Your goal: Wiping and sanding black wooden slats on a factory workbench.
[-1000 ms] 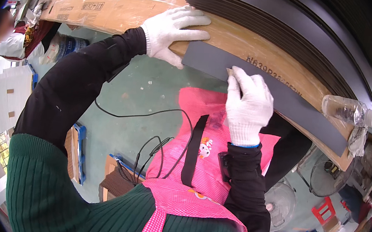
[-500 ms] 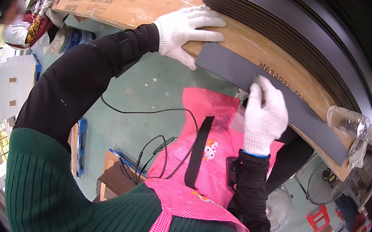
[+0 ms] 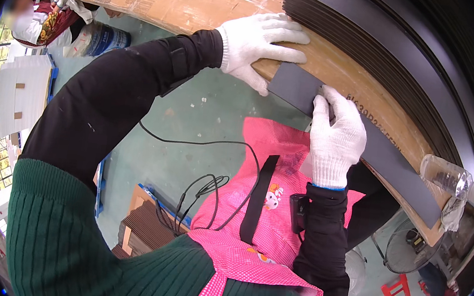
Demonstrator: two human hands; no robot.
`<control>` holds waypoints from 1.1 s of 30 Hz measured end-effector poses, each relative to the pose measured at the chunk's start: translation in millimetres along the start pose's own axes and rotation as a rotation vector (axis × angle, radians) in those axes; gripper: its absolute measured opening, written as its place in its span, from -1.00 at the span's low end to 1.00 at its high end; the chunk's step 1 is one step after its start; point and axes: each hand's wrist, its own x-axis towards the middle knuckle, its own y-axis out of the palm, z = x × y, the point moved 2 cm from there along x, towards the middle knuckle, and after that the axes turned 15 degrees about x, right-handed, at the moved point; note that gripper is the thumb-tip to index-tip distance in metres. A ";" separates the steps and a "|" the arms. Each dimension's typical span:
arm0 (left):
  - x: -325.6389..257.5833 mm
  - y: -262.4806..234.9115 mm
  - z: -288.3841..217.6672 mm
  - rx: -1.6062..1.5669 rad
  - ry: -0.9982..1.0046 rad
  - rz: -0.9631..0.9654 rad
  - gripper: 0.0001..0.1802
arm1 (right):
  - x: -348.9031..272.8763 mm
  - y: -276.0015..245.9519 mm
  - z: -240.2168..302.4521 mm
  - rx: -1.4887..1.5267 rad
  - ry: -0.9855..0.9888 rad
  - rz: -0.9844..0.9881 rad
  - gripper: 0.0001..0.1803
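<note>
A long dark grey strip-shaped board [image 3: 403,173] lies along the near edge of a cardboard box [image 3: 206,7]. My left hand [image 3: 260,48], in a white knit glove, rests with fingers spread on the cardboard, its thumb beside the strip's left end. My right hand [image 3: 337,139], also gloved in white, is over the strip left of its middle. Its thumb and fingers are drawn together against the strip's face, and whatever they may pinch is hidden.
Stacked dark grey boards [image 3: 375,64] rise behind the strip. A clear plastic bottle [image 3: 447,176] lies at its right end, by a crumpled white cloth [image 3: 451,213]. A black cable [image 3: 191,141] hangs by my pink apron. A co-worker [image 3: 41,20] is at far left; a fan [image 3: 413,244] stands lower right.
My right hand has slid left and slightly up along the grey strip, toward its left end. My left hand stays spread on the cardboard while the view has shifted slightly.
</note>
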 end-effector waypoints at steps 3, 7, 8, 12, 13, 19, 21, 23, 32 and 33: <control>1.5 3.6 -0.4 -0.016 0.008 -0.002 0.11 | -0.5 9.3 8.5 -0.073 -0.103 0.017 -0.82; 5.3 3.8 -1.3 -0.023 0.013 -0.009 0.11 | -5.0 35.9 24.9 -0.082 -0.201 0.158 -0.85; 3.6 3.6 -1.3 -0.023 0.008 -0.003 0.11 | -4.4 34.7 25.6 -0.005 -0.189 0.180 -0.87; -1.0 5.0 0.7 -0.014 0.007 -0.010 0.11 | 0.1 15.3 10.4 0.021 -0.090 0.044 -0.93; 1.3 4.1 -0.1 -0.018 0.013 -0.013 0.11 | 1.0 15.2 12.2 0.016 -0.087 0.039 -0.93; 4.2 3.0 0.0 -0.017 0.022 -0.023 0.13 | -5.9 33.5 26.5 0.050 -0.211 0.250 -0.90; 0.7 0.3 -0.6 -0.009 -0.005 -0.002 0.19 | -3.3 24.4 19.0 0.113 -0.154 0.149 -0.86; 0.8 2.0 0.8 -0.015 -0.015 -0.010 0.22 | 1.3 10.8 5.1 0.102 -0.074 0.010 -0.81; 0.6 3.4 -2.2 0.012 -0.057 -0.043 0.36 | -2.7 34.5 30.2 0.030 -0.191 0.226 -0.86; 0.6 3.1 -2.2 0.022 -0.059 -0.041 0.38 | -1.7 32.8 26.1 0.029 -0.191 0.222 -0.86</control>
